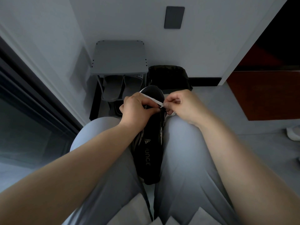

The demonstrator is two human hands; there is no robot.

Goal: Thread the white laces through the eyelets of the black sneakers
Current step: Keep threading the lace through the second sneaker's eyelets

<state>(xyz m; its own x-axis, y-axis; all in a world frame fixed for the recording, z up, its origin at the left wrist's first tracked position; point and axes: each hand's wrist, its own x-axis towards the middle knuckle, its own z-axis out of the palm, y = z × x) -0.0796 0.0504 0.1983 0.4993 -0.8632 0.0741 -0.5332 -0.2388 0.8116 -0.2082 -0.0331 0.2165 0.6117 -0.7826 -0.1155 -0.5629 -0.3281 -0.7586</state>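
Pinching white lace (154, 100) in right hand (181, 106) above black sneaker (151, 143), gripping its upper with left hand (136, 109), hiding eyelets behind curled fingers (150, 109).

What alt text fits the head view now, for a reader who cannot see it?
A black sneaker lies between the person's knees; the right hand pinches the end of the white lace while the left hand grips the sneaker's upper.

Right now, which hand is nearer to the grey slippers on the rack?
Left. The left hand, gripping the black sneaker, sits just right of the grey slippers; the right hand, pinching the white lace, is farther right.
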